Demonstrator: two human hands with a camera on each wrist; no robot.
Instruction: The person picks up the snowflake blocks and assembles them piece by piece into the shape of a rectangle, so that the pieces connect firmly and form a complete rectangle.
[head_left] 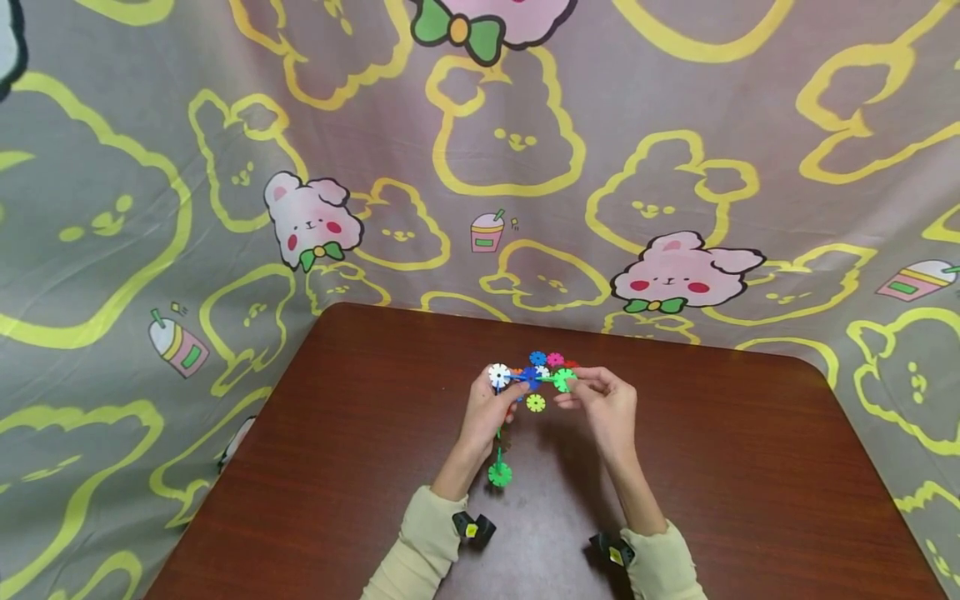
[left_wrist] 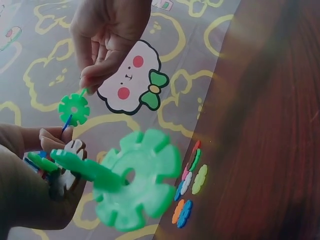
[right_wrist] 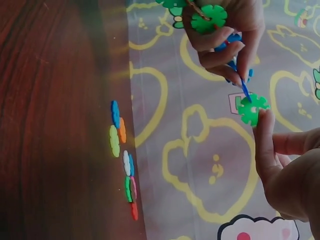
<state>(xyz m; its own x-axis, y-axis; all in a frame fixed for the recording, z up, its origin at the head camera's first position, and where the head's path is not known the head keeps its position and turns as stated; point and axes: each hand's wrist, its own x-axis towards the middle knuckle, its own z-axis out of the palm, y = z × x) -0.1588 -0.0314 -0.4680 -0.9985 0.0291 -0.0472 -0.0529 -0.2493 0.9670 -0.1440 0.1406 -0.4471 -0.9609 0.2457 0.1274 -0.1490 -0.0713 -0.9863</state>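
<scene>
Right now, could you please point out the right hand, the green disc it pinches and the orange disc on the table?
Right hand [head_left: 611, 408]: head view, back of the hand.
Green disc [left_wrist: 74, 103]: left wrist view, face above the central hole.
Orange disc [right_wrist: 123, 130]: right wrist view, middle of its visible side.

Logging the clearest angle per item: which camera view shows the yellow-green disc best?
The head view: the yellow-green disc shows its round, notched face there. The left and right wrist views show it too, but nearly edge-on.
</scene>
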